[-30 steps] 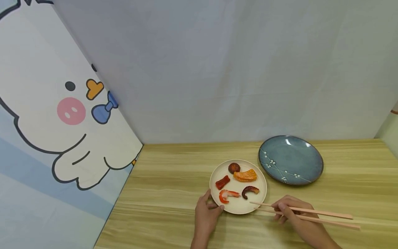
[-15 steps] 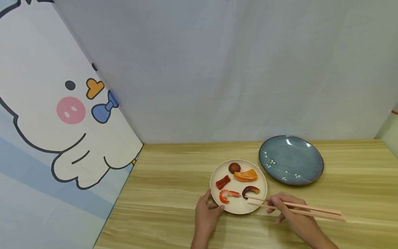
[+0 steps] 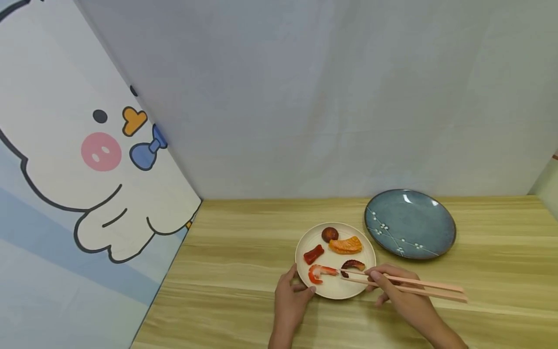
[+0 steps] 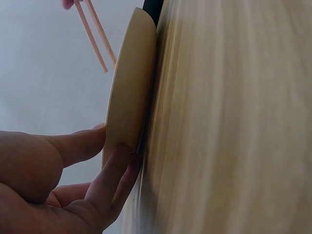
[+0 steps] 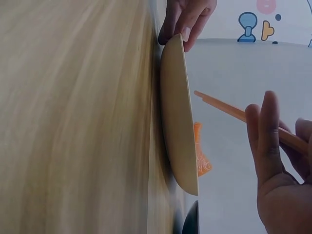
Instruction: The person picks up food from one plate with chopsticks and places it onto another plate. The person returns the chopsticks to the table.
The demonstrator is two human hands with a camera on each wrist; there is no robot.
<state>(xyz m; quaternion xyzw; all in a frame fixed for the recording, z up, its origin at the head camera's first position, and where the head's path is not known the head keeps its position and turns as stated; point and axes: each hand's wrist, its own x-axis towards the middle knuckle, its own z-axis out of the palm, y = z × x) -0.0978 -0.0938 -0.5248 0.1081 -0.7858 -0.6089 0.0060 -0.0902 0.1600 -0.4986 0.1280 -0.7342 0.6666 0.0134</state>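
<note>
My left hand [image 3: 291, 305] holds the near-left rim of a cream plate [image 3: 324, 289]; in the left wrist view its thumb [image 4: 83, 145] lies at the rim and its fingers bear against the plate's outer side. My right hand [image 3: 403, 298] grips a pair of wooden chopsticks [image 3: 429, 287], their tips reaching over the plate. The tips overlap a curled octopus tentacle [image 3: 358, 264] and lie close to the tail of a shrimp [image 3: 321, 272]. Also on the plate are an orange salmon slice [image 3: 346, 245], a round brown mushroom-like piece [image 3: 330, 234] and a dark red piece [image 3: 313, 254].
A dark blue plate [image 3: 410, 220] with white blossom decoration stands behind and right of the cream plate. All of it is on a wood-grain table [image 3: 235, 252]. Grey cloth [image 3: 305, 97] rises behind, and a cartoon-printed panel [image 3: 56, 145] stands at the left.
My right hand has moved left and slightly up with the chopsticks, bringing their tips from the plate's near-right rim to the octopus tentacle. My left hand stays at the rim.
</note>
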